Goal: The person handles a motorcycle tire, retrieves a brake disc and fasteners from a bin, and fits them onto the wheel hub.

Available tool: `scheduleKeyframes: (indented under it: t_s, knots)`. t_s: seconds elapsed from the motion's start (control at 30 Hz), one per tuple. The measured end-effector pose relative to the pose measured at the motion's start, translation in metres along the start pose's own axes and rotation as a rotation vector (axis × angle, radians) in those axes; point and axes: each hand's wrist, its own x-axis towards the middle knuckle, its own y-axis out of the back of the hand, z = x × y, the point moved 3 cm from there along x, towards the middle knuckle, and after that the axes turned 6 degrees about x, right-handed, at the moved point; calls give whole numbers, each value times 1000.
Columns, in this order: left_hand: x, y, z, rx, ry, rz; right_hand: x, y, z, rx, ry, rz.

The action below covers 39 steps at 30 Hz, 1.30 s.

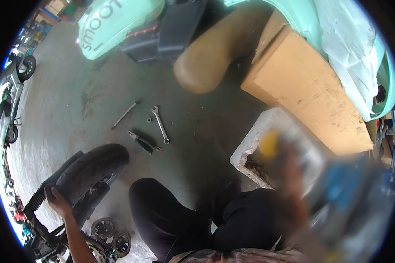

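At the lower left, my left hand (60, 202) is closed on a black front fender (92, 171), beside a ribbed rubber fork boot (34, 202). Its fingers curl over the fender's edge. Motion smears my right hand (290, 173), raised above a white foam box (250, 149) with a broken hollow. A yellow-and-dark object (270, 145) is blurred along with this hand and appears to be in its grip; its kind cannot be made out. On the floor ahead lie a combination wrench (160, 125), pliers (141, 141), a thin metal rod (124, 115) and a small nut (149, 119).
A flattened cardboard box (307, 83) leans at the right, near crinkled white wrapping (349, 52). Ahead are a mint-green body panel (118, 26) and a brown seat (202, 70). Small wheels (104, 228) sit by my left knee. Scooters (15, 87) stand far left. A blue object (340, 182) blurs at right.
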Motion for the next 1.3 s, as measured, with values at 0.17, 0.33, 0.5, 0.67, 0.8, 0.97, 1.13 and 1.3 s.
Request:
scheduleKeyframes:
  t_s: [0.17,0.33,0.5,0.67,0.8,0.97,1.13,1.3]
  knots:
    - [-1,12,13,52,-47,59,51,-93,-38,-511,169,-269]
    - [-2,14,25,3,-11,56,95,-245,-86,-1133,1133,-303]
    - [-8,7,34,-19,70,83,199,-333,-104,-1455,1528,-349]
    - [-10,10,70,37,135,174,214,-333,-116,-1589,1577,-490]
    - [-16,13,71,55,148,278,238,-350,-140,-1651,1639,-500]
    - [-16,15,92,274,36,441,256,-368,-133,-2049,1444,-333]
    - [-38,25,140,191,387,472,287,-372,-151,-2199,1379,-391]
    - [-130,36,154,0,188,4,331,-368,-167,-2238,1319,-401]
